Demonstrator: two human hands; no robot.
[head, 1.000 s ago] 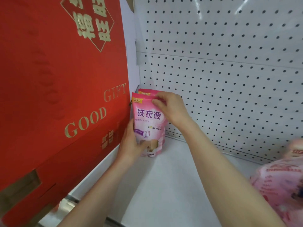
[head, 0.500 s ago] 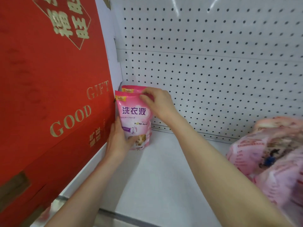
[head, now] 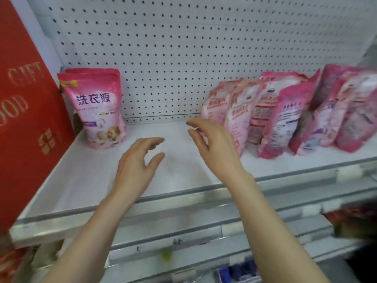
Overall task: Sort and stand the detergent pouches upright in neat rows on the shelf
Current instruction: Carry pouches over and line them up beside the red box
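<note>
Two pink detergent pouches (head: pixel 95 107) stand upright, one behind the other, at the back left of the white shelf (head: pixel 85 180). Several more pink pouches (head: pixel 285 119) lean against one another in a loose bunch at the right. My left hand (head: pixel 138 164) hovers over the middle of the shelf with relaxed fingers and holds nothing. My right hand (head: pixel 214 141) hangs empty just left of the nearest leaning pouch (head: pixel 236 115), fingers loosely spread.
A large red gift box (head: pixel 22 119) with gold lettering stands against the shelf's left end. White pegboard (head: pixel 183 58) forms the back wall. The shelf's front rail (head: pixel 183 203) carries price-tag strips, and lower shelves show below.
Both hands have let go of the front upright pouch at the left and moved right, towards the middle. The view has swung right, bringing the leaning pouches into sight.
</note>
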